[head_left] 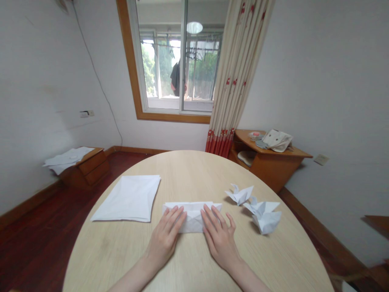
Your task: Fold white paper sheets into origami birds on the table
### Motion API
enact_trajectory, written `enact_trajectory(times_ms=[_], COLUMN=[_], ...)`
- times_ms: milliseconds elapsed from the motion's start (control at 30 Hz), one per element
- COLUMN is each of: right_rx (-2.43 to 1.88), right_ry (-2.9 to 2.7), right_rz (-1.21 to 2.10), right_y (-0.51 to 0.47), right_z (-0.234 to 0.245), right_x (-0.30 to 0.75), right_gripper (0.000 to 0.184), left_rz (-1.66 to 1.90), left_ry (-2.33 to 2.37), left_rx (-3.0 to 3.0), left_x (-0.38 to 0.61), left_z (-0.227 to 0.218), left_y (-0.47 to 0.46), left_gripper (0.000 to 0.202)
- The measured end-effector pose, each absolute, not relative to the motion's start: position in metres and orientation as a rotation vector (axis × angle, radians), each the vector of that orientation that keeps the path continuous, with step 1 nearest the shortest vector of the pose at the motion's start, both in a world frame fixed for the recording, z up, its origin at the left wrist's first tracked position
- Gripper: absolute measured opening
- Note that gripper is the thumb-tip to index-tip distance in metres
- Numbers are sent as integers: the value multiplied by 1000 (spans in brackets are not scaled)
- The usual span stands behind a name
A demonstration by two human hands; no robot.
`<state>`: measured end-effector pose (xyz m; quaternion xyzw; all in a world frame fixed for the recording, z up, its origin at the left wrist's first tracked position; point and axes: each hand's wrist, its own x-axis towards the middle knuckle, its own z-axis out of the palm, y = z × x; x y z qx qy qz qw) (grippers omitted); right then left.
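A folded sheet of white paper [192, 224] lies flat on the round wooden table [188, 267], its long side running left to right. My left hand [165, 235] rests over its left part, fingers stretched out and pointing away from me. On the right part lies my right hand [220, 237], fingers also extended, the little finger slightly apart. Both hands press on the paper from above without grasping it. Creases and a layered upper edge show between them. To the right of my right hand stand a smaller paper crane [240, 195] and a larger paper crane [265, 217].
A stack of white paper sheets [127, 198] lies at the table's left. Beyond the table stand a low wooden cabinet [94, 166] with papers on top, and a wooden desk [273, 166] holding a cloth bag [277, 140]. A curtain [234, 81] hangs beside the window.
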<state>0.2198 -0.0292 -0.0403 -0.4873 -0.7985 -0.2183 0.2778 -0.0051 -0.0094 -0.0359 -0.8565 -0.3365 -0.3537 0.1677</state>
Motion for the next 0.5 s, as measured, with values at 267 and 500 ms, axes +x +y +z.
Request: enact_trajectory(times_ms=[267, 500], right_rx=[-1400, -1439], right_ry=[-2290, -2276], right_rz=[-465, -249], right_y=[-17, 4], right_z=[-49, -67], right_x=[215, 208], right_gripper=[56, 57], left_rz=[-807, -683], left_ry=[-1246, -1390], left_rx=[-2479, -2587], left_x=[16, 26], left_z=[-46, -65], left_y=[-2, 14], left_gripper=[56, 48])
